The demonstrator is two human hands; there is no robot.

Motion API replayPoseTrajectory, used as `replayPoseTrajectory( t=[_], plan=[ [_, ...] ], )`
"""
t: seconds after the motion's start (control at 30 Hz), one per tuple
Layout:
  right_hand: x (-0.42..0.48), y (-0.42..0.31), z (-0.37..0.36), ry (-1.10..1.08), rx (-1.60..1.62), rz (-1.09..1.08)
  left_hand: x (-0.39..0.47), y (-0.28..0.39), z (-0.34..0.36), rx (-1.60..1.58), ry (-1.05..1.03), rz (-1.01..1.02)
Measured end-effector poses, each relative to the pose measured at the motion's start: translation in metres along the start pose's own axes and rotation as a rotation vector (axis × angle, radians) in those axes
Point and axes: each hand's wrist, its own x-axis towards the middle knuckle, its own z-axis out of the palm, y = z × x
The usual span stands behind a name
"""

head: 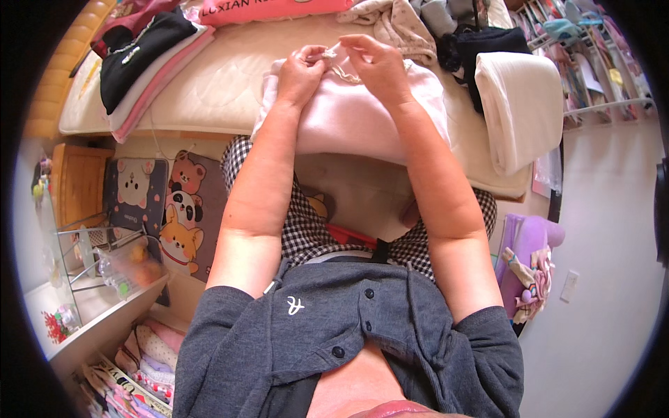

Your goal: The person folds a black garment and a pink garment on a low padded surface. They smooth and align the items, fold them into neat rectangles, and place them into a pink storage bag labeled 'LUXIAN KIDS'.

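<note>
A pale pink garment [355,125] lies spread over the near edge of the bed, in front of me. A cream drawstring cord [346,76] loops at its far edge. My left hand [304,72] pinches a knotted end of this cord between thumb and fingers, at the garment's upper left. My right hand [377,68] is just to the right, over the garment's upper part, with its fingers curved; whether it grips the cloth or the cord cannot be made out.
A folded stack with a black hoodie [138,62] lies on the mattress [225,89] at left. Folded white cloth [517,109], a black garment [494,42] and a patterned garment [400,31] lie at right. A wire rack [606,104] stands far right, an open drawer [110,318] lower left.
</note>
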Motion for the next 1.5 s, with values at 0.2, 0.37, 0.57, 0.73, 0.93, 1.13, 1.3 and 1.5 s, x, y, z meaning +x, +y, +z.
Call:
replayPoseTrajectory(
  t=[0.2, 0.37, 0.57, 0.73, 0.93, 1.13, 1.3, 1.5],
  plan=[
    [-0.009, 0.037, 0.035, 0.043, -0.087, -0.09, -0.001, -0.005, 0.002, -0.151, -0.058, 0.028],
    [-0.008, 0.012, 0.025, -0.021, 0.003, -0.016, -0.003, -0.01, 0.002, -0.176, 0.009, 0.054],
    [-0.007, 0.022, 0.025, 0.037, -0.029, -0.129, -0.008, 0.002, 0.004, 0.02, -0.018, 0.147],
    [-0.007, 0.021, 0.026, 0.07, -0.044, -0.153, -0.012, 0.013, 0.004, 0.297, 0.026, 0.292],
    [-0.005, 0.02, 0.026, 0.073, -0.074, -0.206, -0.01, 0.01, 0.002, 0.153, -0.006, 0.223],
    [-0.006, 0.029, 0.025, 0.142, 0.008, -0.007, -0.012, 0.012, 0.006, 0.012, -0.006, 0.211],
    [-0.006, 0.024, 0.023, 0.098, -0.114, -0.032, -0.012, 0.013, 0.007, -0.001, 0.002, 0.212],
    [-0.004, 0.031, 0.024, 0.064, -0.212, -0.008, -0.009, 0.008, 0.006, 0.022, -0.018, 0.195]
  ],
)
